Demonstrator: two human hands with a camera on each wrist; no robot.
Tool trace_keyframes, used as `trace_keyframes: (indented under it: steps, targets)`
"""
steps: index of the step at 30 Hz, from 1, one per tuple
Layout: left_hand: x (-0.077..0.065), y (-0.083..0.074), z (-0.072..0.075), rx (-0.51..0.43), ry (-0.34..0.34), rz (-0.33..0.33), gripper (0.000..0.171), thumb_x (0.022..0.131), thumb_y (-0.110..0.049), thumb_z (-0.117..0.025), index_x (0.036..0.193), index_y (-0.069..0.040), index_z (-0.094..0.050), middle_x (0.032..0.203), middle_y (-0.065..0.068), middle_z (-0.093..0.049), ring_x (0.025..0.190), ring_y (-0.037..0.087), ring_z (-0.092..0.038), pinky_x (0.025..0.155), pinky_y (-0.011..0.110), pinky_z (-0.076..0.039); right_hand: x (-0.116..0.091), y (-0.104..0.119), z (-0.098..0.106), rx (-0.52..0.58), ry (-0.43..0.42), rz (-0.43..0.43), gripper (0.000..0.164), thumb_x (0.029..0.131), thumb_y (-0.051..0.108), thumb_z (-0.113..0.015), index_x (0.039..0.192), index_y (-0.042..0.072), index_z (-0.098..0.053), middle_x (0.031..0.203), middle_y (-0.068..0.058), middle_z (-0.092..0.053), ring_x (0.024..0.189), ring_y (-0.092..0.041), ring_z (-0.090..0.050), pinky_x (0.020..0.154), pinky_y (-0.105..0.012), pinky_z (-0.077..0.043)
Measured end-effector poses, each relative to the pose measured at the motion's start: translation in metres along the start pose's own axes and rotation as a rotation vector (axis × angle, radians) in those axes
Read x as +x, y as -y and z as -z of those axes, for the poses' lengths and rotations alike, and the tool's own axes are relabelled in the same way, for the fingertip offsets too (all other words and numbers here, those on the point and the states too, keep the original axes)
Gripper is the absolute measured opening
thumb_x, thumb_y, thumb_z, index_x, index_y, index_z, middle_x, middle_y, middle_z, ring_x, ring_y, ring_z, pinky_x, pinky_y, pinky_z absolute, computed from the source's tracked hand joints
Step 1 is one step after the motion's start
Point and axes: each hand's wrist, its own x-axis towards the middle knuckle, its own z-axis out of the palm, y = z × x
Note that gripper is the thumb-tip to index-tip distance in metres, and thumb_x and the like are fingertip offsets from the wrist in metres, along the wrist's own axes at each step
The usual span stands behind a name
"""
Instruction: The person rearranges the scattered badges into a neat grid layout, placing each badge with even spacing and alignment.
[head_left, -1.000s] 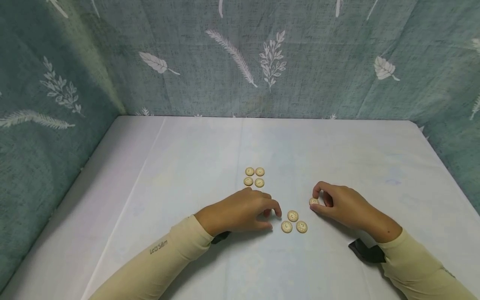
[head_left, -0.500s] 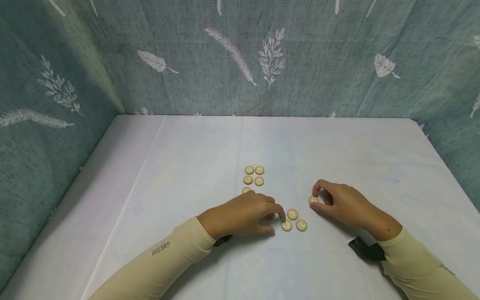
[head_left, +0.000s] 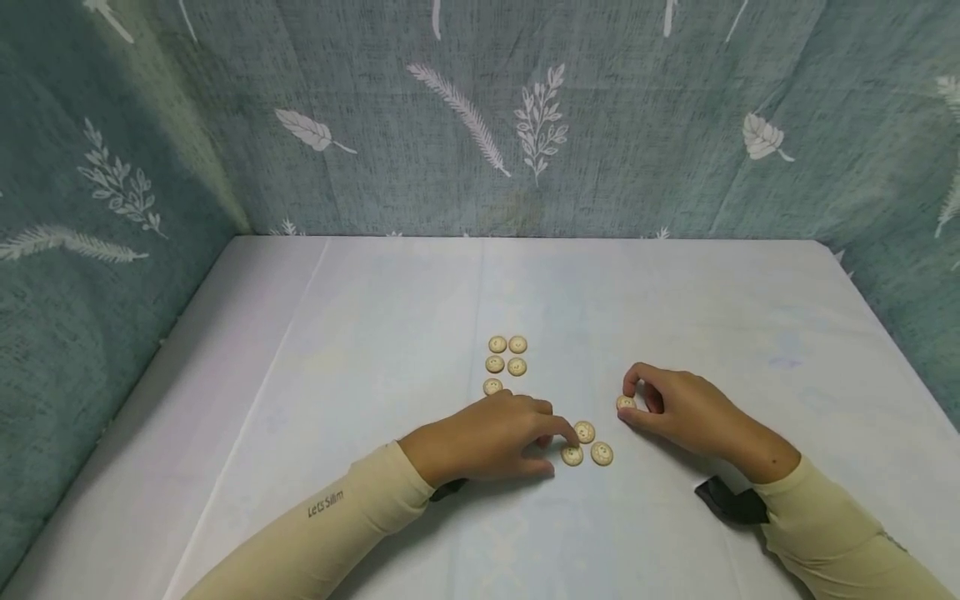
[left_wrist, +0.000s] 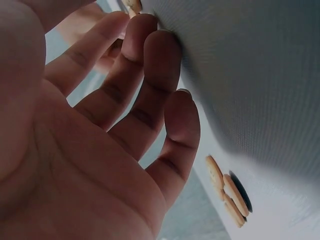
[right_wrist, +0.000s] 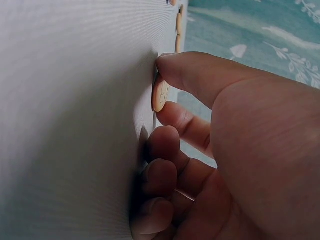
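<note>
Left hand (head_left: 487,437): relaxed, gripping nothing.
Back buttons (head_left: 495,364): five visible beside the left hand, which could knock them.
Front trio (head_left: 584,431): one meets the left index fingertip (head_left: 572,436); dragging could jostle neighbours.
Right hand (head_left: 678,412): pinches a single button (head_left: 624,403); uneven pressure could flip it.

Location type: a table enclosure screened with fabric; home, office or studio cannot be determined. A white table (head_left: 375,308) forms the work surface. Green-grey curtain (head_left: 637,167) borders its rear, left and right edges and hides the surrounding room. The curtain carries white leaf prints (head_left: 303,129), a household furnishing pattern.
</note>
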Motion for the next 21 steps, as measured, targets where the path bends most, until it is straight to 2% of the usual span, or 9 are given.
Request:
trace_keyframes:
  steps: [13,21]
  targets:
    - [0.0009,-0.0009,-0.0040,0.029,0.016,0.009,0.036,0.094,-0.034,-0.068,0.130,-0.033,-0.067,0.089,-0.010,-0.060,0.077,0.001,-0.051,0.067,0.020,-0.038,0.0009,-0.0004,-0.0018,0.006,0.008,0.016,0.020,0.089,0.031,-0.075,0.097,0.021,-0.059,0.062,0.009,-0.046,0.053,-0.004,-0.040,0.052,-0.023,-0.034]
    - [0.0013,-0.0012,-0.0044,0.070,0.010,0.002,0.035,0.094,-0.035,-0.068,0.129,-0.036,-0.067,0.096,-0.008,-0.065,0.077,0.002,-0.052,0.064,0.020,-0.036,0.0005,-0.0016,-0.0023,0.003,-0.006,0.011,0.020,0.089,0.031,-0.075,0.097,0.021,-0.059,0.063,0.009,-0.046,0.053,-0.005,-0.040,0.052,-0.023,-0.034]
